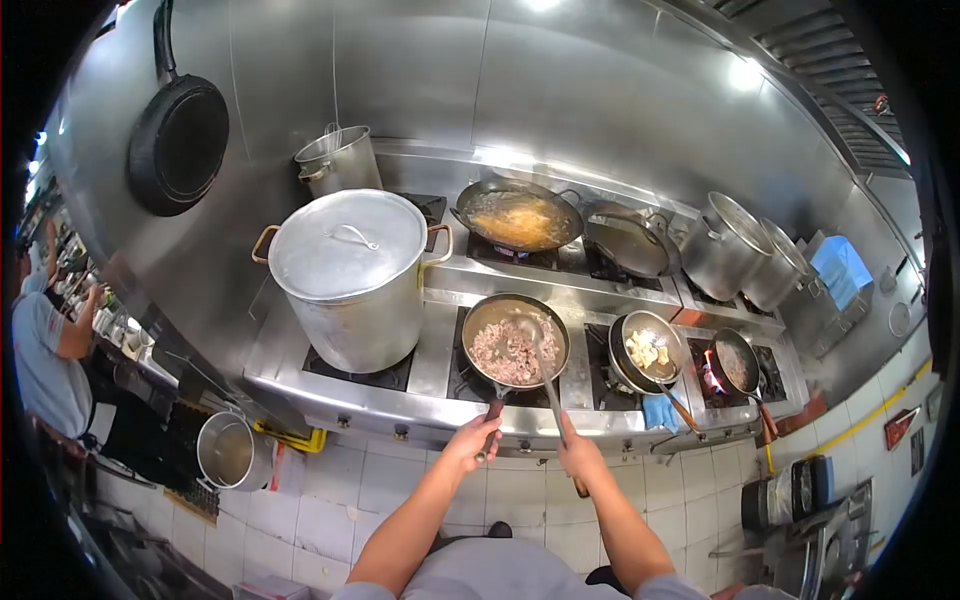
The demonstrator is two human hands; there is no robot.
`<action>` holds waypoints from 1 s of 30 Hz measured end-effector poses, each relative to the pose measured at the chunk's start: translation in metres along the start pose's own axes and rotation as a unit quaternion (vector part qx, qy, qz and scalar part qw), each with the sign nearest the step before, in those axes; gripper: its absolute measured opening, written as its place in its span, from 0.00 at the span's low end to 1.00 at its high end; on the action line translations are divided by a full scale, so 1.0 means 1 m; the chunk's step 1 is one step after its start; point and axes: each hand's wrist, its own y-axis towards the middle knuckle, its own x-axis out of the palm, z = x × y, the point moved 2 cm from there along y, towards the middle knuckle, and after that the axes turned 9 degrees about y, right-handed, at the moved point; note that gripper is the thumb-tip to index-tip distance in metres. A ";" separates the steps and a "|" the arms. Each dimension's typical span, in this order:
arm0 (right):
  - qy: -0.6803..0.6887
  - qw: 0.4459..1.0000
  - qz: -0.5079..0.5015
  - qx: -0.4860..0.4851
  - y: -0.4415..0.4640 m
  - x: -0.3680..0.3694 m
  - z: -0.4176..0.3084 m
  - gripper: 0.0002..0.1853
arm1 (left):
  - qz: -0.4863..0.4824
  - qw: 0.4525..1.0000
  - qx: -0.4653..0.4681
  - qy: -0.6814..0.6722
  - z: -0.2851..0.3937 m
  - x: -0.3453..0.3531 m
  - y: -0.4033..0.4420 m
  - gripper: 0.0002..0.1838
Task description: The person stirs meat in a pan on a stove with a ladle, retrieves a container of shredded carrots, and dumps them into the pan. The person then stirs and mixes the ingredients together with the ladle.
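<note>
My left hand (472,443) is closed around the handle of a frying pan (481,374) on the front burner. Chopped, pinkish-brown meat (503,348) covers the pan's bottom. My right hand (580,455) grips the wooden handle of a long metal ladle (549,380), its head resting in the meat. Just right of that pan, a smaller pan (675,352) holds pale, chunky pieces (646,347) and sits on top of another pan, a blue cloth (663,412) beside it. Farther right, a small dark pan (737,360) stands over visible flames.
A large lidded stockpot (350,290) stands on the left burner. Behind are a wok (520,212) of bubbling oil, an empty-looking wok (625,245) and tall pots (722,245). A pot (232,452) is low on the left, near another person (55,350). A black pan (180,145) hangs on the wall.
</note>
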 end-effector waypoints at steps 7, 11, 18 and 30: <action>0.148 0.989 -0.008 -0.004 -0.028 -0.034 0.004 0.39 | -0.004 1.000 -0.022 -0.019 -0.004 -0.004 0.004 0.12; 0.119 0.986 -0.071 0.087 0.000 0.000 0.023 0.39 | 0.000 1.000 -0.029 -0.004 -0.001 0.001 0.005 0.11; 0.360 0.916 -0.134 0.112 -0.033 -0.039 -0.009 0.41 | 0.005 1.000 -0.021 -0.006 0.003 0.003 -0.001 0.08; 0.088 0.972 -0.216 -0.021 -0.012 -0.078 0.019 0.39 | 0.002 1.000 -0.016 -0.001 0.005 0.001 -0.003 0.09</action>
